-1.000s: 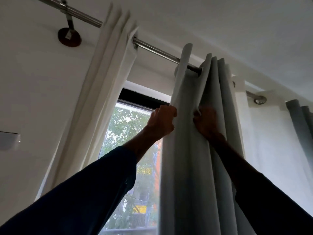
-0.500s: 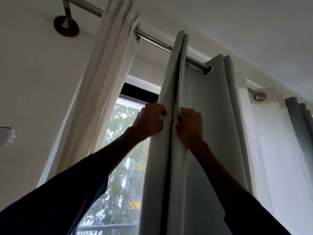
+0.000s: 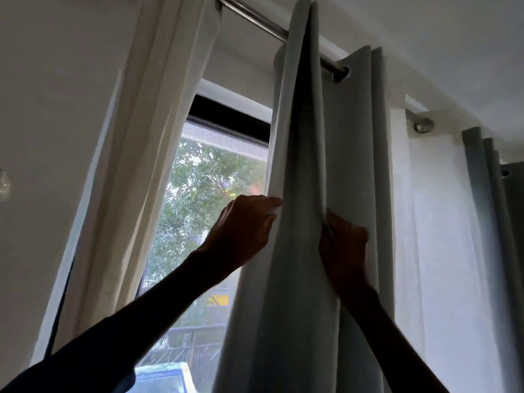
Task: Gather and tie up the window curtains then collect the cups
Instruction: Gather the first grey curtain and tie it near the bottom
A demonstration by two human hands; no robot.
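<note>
Two hands reach up into one pale grey-green heavy cloth curtain [image 3: 300, 293], the largest thing in view. It hangs right of centre from a round silver metal rod [image 3: 255, 19], which passes through a dark eyelet near its top, and it falls in long upright folds past the bottom edge of the view. Its left part is drawn into a tall narrow pleat that rises in front of the rod; its right part hangs flatter, with two slim ridges at the top.

Left of it a cream-white thin cloth curtain [image 3: 158, 137] is bunched on the same rod and slants down against the wall. Between the two shows a dark-framed glass window [image 3: 204, 194], with green leaves and a railing outside. Right of the grey-green curtain hangs a white sheer cloth panel [image 3: 442, 251], and at the far right edge a second grey pleated curtain [image 3: 493, 222].

The left hand [image 3: 243, 231], on a dark-sleeved arm, is at the left edge of the grey-green curtain. Its fingers [image 3: 266, 201] reach across and close on that edge, with a strip of paler cloth under them. The right hand [image 3: 344, 251] sits on the other side of the pleat, a little lower. Its fingers [image 3: 330, 222] curl tight into a fold and pinch the cloth. The pleat runs between the two hands.
</note>
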